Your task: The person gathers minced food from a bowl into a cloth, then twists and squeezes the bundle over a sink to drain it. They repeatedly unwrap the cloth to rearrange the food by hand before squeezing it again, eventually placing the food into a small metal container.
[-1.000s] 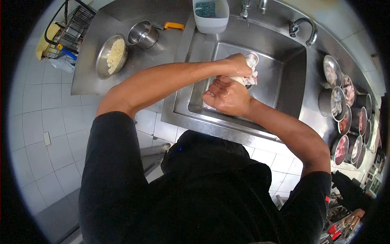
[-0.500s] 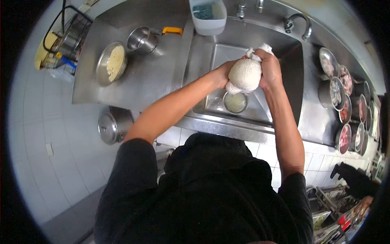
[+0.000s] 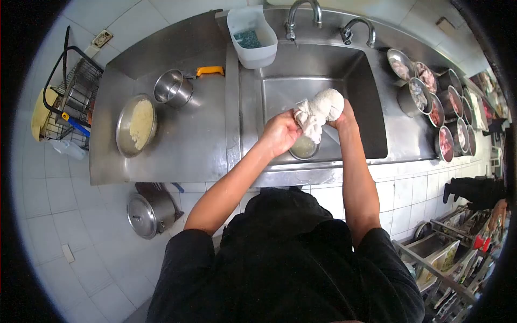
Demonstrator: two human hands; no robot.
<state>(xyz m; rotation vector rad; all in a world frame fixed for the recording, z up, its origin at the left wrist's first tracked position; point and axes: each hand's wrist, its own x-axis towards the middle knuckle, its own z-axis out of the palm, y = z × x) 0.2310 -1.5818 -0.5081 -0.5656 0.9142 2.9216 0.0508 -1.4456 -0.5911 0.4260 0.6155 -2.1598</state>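
The left hand is closed, its thumb and fingers pinched on the gathered folds of 1 damp-looking white cloth bundle. The right hand is cupped against the bundle's rounded, bulging end; its fingers are mostly hidden behind the cloth, so how far they curl cannot be told. The bundle is between the 2 hands, raised above the rectangular stainless-steel sink.

Just below the hands, 1 round metal container with cloudy, pale liquid sits in the sink, partly covered from view by the cloth and the left hand. Beyond the hands, 2 curved metal taps stand behind the sink, and 1 white translucent plastic tub with blue-green material inside is at the sink's far left corner.

To the left of the hands, the steel worktop carries 1 small shiny metal pot, 1 tool with a yellow-orange handle near it, and 1 wide steel bowl of pale yellow, crumbly food. Lower left, below worktop level, is 1 large lidded metal pot.

To the right of the hands, round metal containers cluster beside the sink, several holding pink, red or greyish pieces that look like raw meat.
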